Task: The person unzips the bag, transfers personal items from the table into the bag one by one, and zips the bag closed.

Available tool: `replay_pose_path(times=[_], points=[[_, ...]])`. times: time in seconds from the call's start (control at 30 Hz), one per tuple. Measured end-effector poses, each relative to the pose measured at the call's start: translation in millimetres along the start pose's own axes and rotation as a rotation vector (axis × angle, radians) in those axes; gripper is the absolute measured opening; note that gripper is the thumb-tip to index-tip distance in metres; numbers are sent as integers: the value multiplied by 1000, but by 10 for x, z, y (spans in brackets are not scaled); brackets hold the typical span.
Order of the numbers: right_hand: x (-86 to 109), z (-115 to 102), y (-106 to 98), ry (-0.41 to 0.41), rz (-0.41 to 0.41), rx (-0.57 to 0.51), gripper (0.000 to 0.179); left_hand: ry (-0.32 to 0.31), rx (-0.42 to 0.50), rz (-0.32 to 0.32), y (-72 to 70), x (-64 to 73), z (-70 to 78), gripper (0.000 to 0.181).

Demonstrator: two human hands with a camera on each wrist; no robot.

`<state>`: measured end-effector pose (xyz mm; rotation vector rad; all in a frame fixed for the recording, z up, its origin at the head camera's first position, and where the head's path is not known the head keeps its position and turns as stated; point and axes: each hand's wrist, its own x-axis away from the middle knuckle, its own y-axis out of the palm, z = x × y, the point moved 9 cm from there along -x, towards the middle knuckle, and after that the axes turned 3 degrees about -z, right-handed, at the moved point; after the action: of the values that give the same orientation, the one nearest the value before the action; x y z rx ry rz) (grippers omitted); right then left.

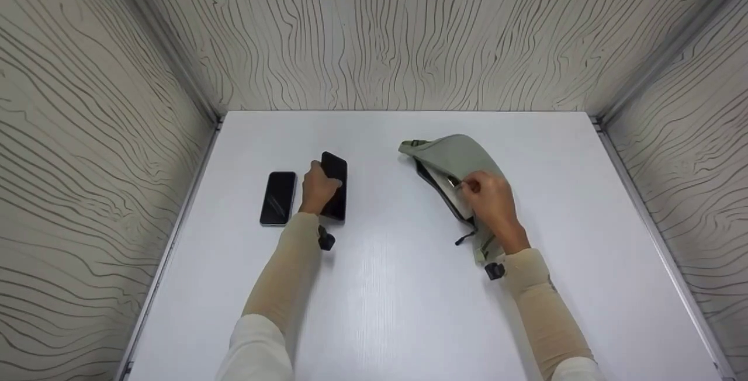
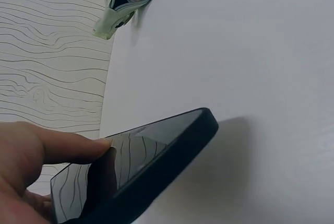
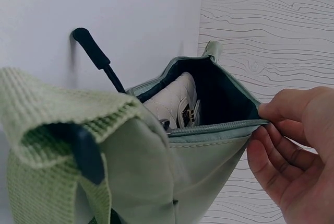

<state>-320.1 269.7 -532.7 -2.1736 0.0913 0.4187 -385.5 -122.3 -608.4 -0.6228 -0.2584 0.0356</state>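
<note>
My left hand (image 1: 319, 189) grips a black smartphone (image 1: 335, 200), its thumb lying on the glossy screen. In the left wrist view the phone (image 2: 156, 153) is tilted, with a shadow on the table beside it. On the right, my right hand (image 1: 489, 198) pinches the zippered edge of a sage-green waist bag (image 1: 467, 156) and holds its mouth apart. Inside the bag, the right wrist view shows a cream quilted purse (image 3: 169, 98) with a gold clasp. The bag's webbing strap (image 3: 47, 125) and black zipper pull (image 3: 91, 49) stand out in front.
A second dark smartphone (image 1: 278, 198) lies flat on the white table (image 1: 385, 287), left of my left hand. Wood-grain-patterned panels (image 1: 362, 36) rise behind the table and on both sides, with metal frame bars at the corners.
</note>
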Motion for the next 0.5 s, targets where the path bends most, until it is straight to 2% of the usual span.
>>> replay_pose_path(times=[0.3,0.5], points=[[0,13,5,16,-4,-8,9,-20,65,-27,17,12,27,71],[1,19,8,17,-3,-11,9,-11,85,-15,30,35,65,70]])
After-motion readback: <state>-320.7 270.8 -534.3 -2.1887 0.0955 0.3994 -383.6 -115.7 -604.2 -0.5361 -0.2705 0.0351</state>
